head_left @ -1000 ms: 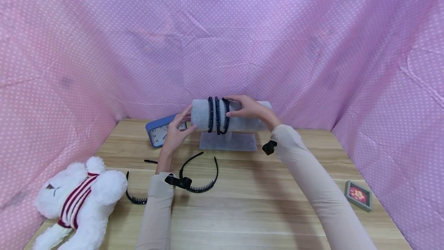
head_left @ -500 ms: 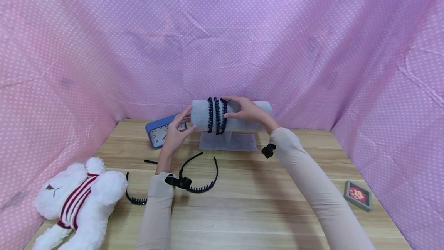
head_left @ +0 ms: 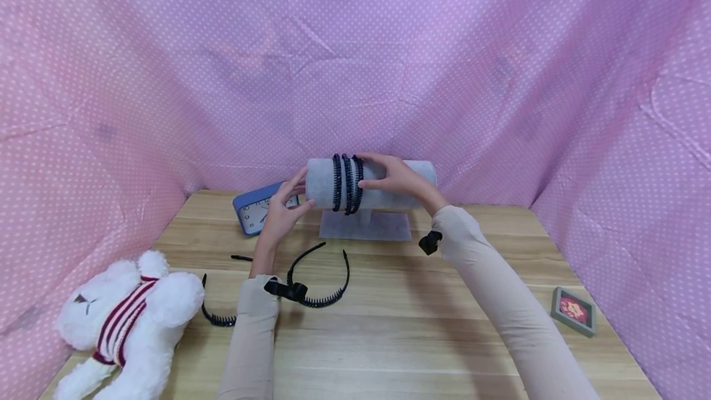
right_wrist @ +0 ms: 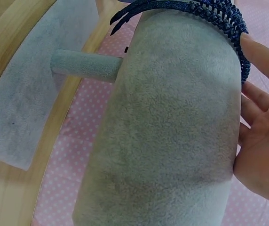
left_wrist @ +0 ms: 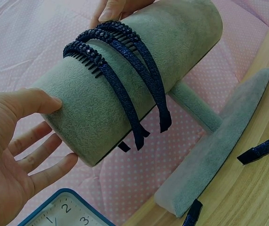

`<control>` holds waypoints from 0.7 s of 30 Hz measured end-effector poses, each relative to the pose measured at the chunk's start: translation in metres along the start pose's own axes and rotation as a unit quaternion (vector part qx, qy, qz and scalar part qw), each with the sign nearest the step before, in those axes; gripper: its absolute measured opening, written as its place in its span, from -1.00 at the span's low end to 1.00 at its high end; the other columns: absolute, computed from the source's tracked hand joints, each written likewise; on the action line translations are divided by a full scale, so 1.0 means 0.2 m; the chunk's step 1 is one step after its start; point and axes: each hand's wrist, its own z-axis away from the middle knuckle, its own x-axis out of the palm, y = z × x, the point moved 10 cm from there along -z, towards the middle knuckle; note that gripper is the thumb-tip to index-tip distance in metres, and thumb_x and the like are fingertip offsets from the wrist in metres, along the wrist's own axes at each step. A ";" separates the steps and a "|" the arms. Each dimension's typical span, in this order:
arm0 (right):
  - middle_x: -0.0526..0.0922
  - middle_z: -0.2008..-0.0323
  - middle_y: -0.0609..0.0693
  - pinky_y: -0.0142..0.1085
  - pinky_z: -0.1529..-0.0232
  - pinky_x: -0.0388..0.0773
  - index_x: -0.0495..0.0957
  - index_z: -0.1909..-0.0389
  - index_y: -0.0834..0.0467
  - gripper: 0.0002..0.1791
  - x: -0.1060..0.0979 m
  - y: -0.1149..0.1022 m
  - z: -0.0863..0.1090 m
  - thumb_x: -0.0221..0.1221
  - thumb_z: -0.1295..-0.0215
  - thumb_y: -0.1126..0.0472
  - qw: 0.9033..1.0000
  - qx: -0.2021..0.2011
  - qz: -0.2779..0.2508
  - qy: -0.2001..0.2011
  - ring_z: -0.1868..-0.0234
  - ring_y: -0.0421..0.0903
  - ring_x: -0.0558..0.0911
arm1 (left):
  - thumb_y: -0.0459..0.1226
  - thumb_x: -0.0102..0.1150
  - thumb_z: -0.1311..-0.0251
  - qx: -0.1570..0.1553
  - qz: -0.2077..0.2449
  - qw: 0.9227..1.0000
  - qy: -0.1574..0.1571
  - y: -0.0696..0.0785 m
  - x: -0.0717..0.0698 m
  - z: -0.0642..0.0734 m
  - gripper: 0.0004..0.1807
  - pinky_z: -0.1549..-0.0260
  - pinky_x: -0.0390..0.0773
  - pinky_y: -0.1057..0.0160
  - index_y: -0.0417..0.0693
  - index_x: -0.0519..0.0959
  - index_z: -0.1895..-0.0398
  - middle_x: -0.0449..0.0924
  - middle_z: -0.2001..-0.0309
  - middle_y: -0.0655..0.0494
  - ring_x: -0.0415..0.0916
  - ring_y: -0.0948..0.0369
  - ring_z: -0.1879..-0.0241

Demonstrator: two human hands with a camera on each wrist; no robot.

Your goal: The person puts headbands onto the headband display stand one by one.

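Left hand (head_left: 280, 212) open, straight fingers bracing left end of grey velvet display roll (head_left: 369, 185). Right hand (head_left: 394, 178) open, fingertips touching rightmost of three dark beaded headbands (head_left: 347, 184) on roll. Stand on wooden table (head_left: 389, 326).

Headbands (head_left: 347, 183) on stand roll (head_left: 389, 185); clock (head_left: 257, 208) left of stand; plush bear (head_left: 124, 316) front left; frame (head_left: 574, 312) front right.

A staged tabletop booth — pink dotted cloth (head_left: 166, 66) walls on three sides of a wooden bench (head_left: 400, 338) — not a lived-in room.
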 end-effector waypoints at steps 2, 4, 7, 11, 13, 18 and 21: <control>0.30 -0.54 0.05 -0.01 -0.60 0.11 0.25 -0.56 -0.01 -0.21 0.00 0.00 0.00 0.32 -0.37 -0.01 1.000 -0.003 0.005 0.002 -0.58 0.06 0.21 | -0.51 0.23 -0.30 0.000 0.001 1.000 0.000 0.00 0.00 0.00 -0.24 0.02 0.59 0.49 -0.06 0.26 -0.56 0.33 -0.34 -0.27 0.36 -0.21 -0.33; 0.29 -0.54 0.07 -0.02 -0.60 0.10 0.23 -0.56 0.03 -0.20 0.00 -0.01 0.00 0.32 -0.38 0.01 1.000 -0.008 0.005 0.006 -0.58 0.07 0.22 | -0.50 0.23 -0.31 -0.001 0.002 1.000 -0.001 0.00 0.00 0.00 -0.23 0.02 0.58 0.49 -0.03 0.26 -0.56 0.33 -0.35 -0.26 0.35 -0.21 -0.34; 0.27 -0.55 0.07 -0.05 -0.61 0.07 0.20 -0.57 0.08 -0.18 -0.01 -0.02 0.01 0.32 -0.38 0.03 1.000 -0.015 -0.003 0.016 -0.58 0.06 0.20 | -0.48 0.24 -0.32 -0.004 0.002 1.000 -0.003 0.00 0.00 0.00 -0.23 0.01 0.58 0.49 0.01 0.26 -0.57 0.33 -0.35 -0.25 0.35 -0.20 -0.35; 0.26 -0.56 0.05 -0.07 -0.62 0.05 0.20 -0.57 0.10 -0.18 -0.01 -0.02 0.03 0.32 -0.37 0.07 0.999 -0.028 -0.029 0.036 -0.59 0.03 0.19 | -0.47 0.24 -0.33 -0.006 0.000 1.000 -0.005 -0.01 0.00 0.00 -0.23 0.00 0.58 0.48 0.03 0.25 -0.57 0.32 -0.36 -0.23 0.35 -0.17 -0.35; 0.28 -0.55 0.05 -0.04 -0.62 0.04 0.22 -0.56 0.08 -0.19 -0.01 -0.01 0.05 0.32 -0.37 0.08 0.998 -0.033 -0.033 0.043 -0.58 0.03 0.21 | -0.47 0.24 -0.33 -0.008 -0.002 1.000 -0.004 -0.01 0.00 0.00 -0.23 -0.01 0.58 0.48 0.04 0.24 -0.58 0.32 -0.37 -0.22 0.36 -0.15 -0.36; 0.30 -0.54 0.03 0.05 -0.62 -0.03 0.26 -0.55 0.00 -0.22 0.01 0.01 0.10 0.32 -0.37 0.06 0.997 -0.035 -0.020 0.060 -0.58 0.05 0.21 | -0.47 0.24 -0.33 -0.010 -0.008 1.000 -0.006 -0.01 0.00 0.00 -0.23 -0.04 0.58 0.43 0.05 0.25 -0.58 0.32 -0.37 -0.21 0.36 -0.13 -0.36; 0.28 -0.55 0.04 0.08 -0.64 -0.17 0.27 -0.54 0.03 -0.23 0.03 0.00 0.13 0.33 -0.36 0.09 0.996 -0.051 -0.020 0.072 -0.60 0.06 0.15 | -0.46 0.24 -0.33 -0.008 -0.009 1.000 -0.007 -0.01 0.00 0.00 -0.23 -0.08 0.60 0.37 0.05 0.25 -0.58 0.32 -0.37 -0.21 0.36 -0.13 -0.36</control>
